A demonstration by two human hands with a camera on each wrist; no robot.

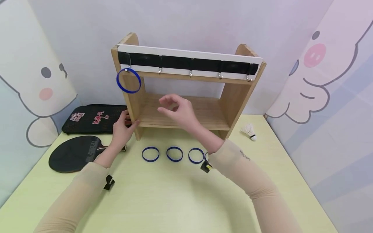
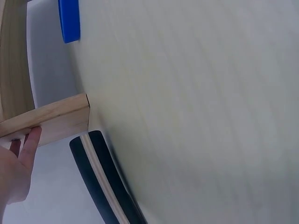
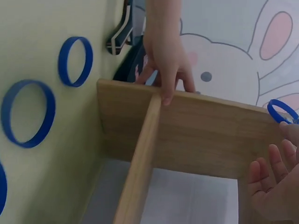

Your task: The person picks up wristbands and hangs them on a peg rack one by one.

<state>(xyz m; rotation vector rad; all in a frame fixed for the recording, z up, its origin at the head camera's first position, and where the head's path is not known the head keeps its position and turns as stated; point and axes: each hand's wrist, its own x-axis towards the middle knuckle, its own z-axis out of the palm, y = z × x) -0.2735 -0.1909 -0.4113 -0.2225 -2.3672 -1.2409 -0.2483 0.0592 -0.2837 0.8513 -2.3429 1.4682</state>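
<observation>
My left hand (image 1: 121,130) grips the left side panel of a small wooden shelf (image 1: 157,121), thumb at the front edge and fingers on the outer face. In front of the shelf, my right hand (image 1: 182,111) hovers with loosely curved fingers and nothing in them. A blue ring-shaped band (image 1: 140,84) hangs from the leftmost hook on the black and white hook strip (image 1: 175,61); the other hooks carry nothing. Several more blue bands (image 1: 150,161) lie in a row on the table before the shelf, the rightmost partly hidden by my right sleeve.
A black table tennis bat (image 1: 73,155) lies left of the shelf, its handle behind my left wrist. Beyond it is a black case (image 1: 90,121) with red lettering. To the right of the shelf lies a white shuttlecock (image 1: 249,131). Walls with cartoon figures enclose the table.
</observation>
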